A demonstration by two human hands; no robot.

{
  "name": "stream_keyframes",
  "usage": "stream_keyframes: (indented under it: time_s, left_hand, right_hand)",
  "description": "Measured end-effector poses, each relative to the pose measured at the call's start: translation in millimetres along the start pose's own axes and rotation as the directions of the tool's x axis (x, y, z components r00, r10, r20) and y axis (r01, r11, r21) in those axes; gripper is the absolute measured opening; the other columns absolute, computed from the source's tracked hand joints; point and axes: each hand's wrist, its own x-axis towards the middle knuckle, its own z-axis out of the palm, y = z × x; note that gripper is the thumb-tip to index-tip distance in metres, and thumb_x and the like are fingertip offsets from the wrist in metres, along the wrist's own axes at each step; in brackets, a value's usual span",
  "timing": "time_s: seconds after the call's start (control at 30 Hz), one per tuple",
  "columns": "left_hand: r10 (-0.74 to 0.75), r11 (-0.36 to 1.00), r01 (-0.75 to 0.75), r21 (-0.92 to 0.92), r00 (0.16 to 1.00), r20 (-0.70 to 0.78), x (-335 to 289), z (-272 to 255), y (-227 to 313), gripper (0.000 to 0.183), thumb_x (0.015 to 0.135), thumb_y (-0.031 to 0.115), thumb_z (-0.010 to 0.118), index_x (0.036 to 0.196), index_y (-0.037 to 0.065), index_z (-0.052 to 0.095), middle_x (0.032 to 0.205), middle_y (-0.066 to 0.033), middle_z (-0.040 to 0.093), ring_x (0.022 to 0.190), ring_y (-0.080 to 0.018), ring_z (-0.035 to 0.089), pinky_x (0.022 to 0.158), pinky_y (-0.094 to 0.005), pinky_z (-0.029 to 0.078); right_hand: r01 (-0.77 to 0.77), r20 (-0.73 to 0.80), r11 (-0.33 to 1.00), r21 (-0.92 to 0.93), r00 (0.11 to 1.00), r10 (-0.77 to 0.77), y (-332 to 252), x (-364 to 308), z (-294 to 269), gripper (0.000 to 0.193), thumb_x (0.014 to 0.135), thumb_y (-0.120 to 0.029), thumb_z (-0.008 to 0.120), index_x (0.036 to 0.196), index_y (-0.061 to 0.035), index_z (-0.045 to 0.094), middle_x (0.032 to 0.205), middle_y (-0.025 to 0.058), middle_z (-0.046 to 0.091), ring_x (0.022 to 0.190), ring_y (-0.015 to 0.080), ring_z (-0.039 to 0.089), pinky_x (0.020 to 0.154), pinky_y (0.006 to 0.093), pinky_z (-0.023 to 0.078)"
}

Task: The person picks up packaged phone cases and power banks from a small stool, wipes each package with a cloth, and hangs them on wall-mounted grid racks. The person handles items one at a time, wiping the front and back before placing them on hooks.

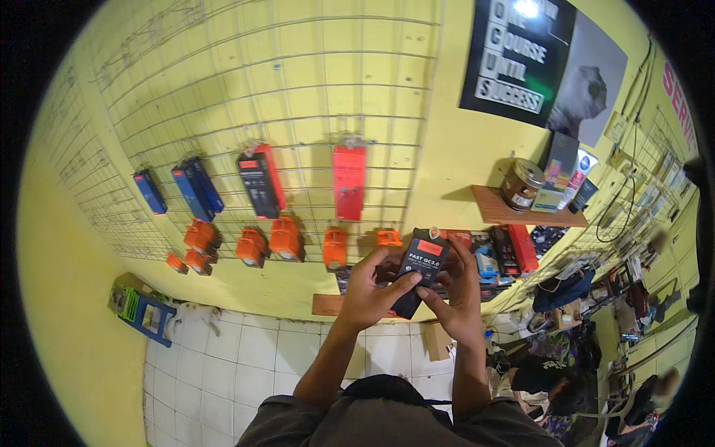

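A slim black box with a red patch near its top (418,261) is held upright between my two hands, in front of the wall. My left hand (376,287) is closed on its left side, thumb across the front. On the other side, my right hand (456,294) grips it too, its thumb near the lower edge. A small hang tab shows at the top of the box. Beyond my hands, a red box (348,182) and a black-and-red box (259,185) hang from a white wire grid (298,97).
Blue boxes (196,186) and several orange packs (286,238) also hang along the grid. A wooden shelf (495,205) at the right bears a brown jar (523,182). Below left, a blue stool (153,320) stands near a cat lying on the tiles (197,316). Other people sit at lower right.
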Motion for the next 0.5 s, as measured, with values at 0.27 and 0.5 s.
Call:
stream_keyframes:
  time_s: [0.27, 0.5]
  left_hand:
    - [0.27, 0.961, -0.274, -0.025, 0.957, -0.108, 6, -89, 82, 0.055, 0.095, 0.007, 0.079, 0.143, 0.002, 0.052, 0.135, -0.0123, 0.062, 0.123, -0.0199, 0.064, 0.102, -0.0377, 0.054]
    - [0.591, 0.795, -0.578, 0.187, 0.806, -0.02, 98, -106, 146, 0.039, 0.094, 0.007, 0.078, 0.13, 0.001, 0.064, 0.122, -0.0128, 0.065, 0.11, -0.0217, 0.069, 0.087, -0.033, 0.06]
  right_hand:
    - [0.205, -0.222, 0.977, 0.049, 0.956, -0.19, -18, 48, 131, 0.048, 0.096, 0.006, 0.072, 0.138, -0.0013, 0.052, 0.125, 0.0104, 0.063, 0.117, 0.0188, 0.063, 0.1, 0.0346, 0.054]
    - [0.486, -0.334, 0.857, -0.169, 0.79, -0.514, -79, 159, 144, 0.036, 0.099, 0.001, 0.073, 0.132, 0.0027, 0.059, 0.125, 0.0109, 0.066, 0.114, 0.0173, 0.066, 0.096, 0.0315, 0.055]
